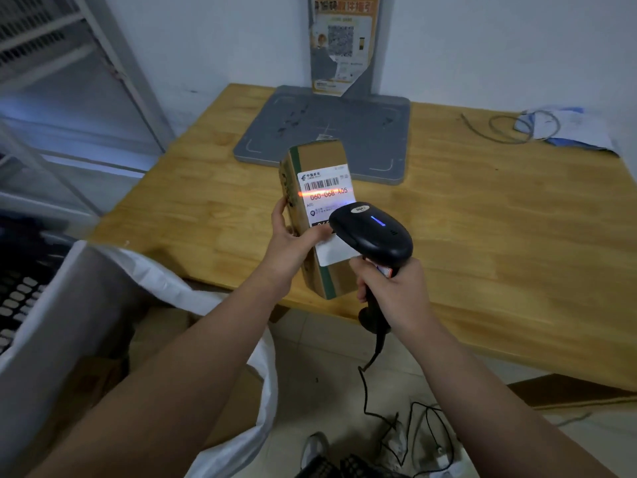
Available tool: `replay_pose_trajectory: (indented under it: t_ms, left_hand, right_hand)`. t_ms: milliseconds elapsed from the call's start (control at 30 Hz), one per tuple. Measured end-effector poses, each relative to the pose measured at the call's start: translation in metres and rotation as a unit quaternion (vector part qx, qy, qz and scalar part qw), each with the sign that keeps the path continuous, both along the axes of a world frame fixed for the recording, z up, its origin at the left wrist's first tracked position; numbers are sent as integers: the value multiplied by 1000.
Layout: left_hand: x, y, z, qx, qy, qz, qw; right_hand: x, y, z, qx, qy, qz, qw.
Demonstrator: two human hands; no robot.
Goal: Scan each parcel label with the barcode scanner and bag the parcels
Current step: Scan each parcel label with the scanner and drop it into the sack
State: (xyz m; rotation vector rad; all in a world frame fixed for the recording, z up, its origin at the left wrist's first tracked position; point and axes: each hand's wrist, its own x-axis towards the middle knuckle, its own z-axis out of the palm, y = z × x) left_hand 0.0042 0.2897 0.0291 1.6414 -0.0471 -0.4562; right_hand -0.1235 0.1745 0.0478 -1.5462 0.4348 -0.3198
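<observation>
A brown cardboard parcel (319, 157) is held tilted above the wooden table (482, 236), its white shipping label (324, 191) facing up. My left hand (293, 236) grips the parcel's left side, thumb on the top face. My right hand (393, 288) grips the handle of a black barcode scanner (372, 232), whose head hovers over the label's lower part. A red scan line falls across the label just below the barcode. A blue light glows on the scanner. A white sack (220, 305) gapes open at the lower left, with brown parcels inside.
A grey flat stand base (327, 132) with a poster-covered post stands at the table's back. Grey cable and papers (551, 125) lie at the far right. The scanner's black cord (372, 391) trails to the floor. A metal rack (69, 81) stands on the left.
</observation>
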Motion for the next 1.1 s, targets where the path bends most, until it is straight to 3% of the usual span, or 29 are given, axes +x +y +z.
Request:
replay_pose_trajectory:
  t_ms: [200,267,433,567,667,733,900,1100]
  left_hand:
    - [-32,108,-18,46,-44,66,996]
    - [-45,153,-29,126,-56,70,988]
    - [-74,231,-60,446,-51,49,892]
    - [-89,268,-90,548,-11,-56,834]
    - [-94,286,-111,625,-37,-180,759]
    - [-93,292,-121,661,-50,-177,727]
    - [-94,275,-140,703,-53,-155,692]
    - [-76,253,-138,705,-80,-117,695]
  right_hand:
    - [22,63,-25,21,13,97,995]
    - [27,84,-40,22,48,126,991]
    - [37,127,-76,-20,138,173,975]
    - [44,151,-92,-40,176,195,964]
    - [44,162,-104,-48,195,206,958]
    - [44,166,-111,-57,203,206,956]
    - [42,173,-130,-73,229,213,947]
    - [43,169,-143,-91,256,218,937]
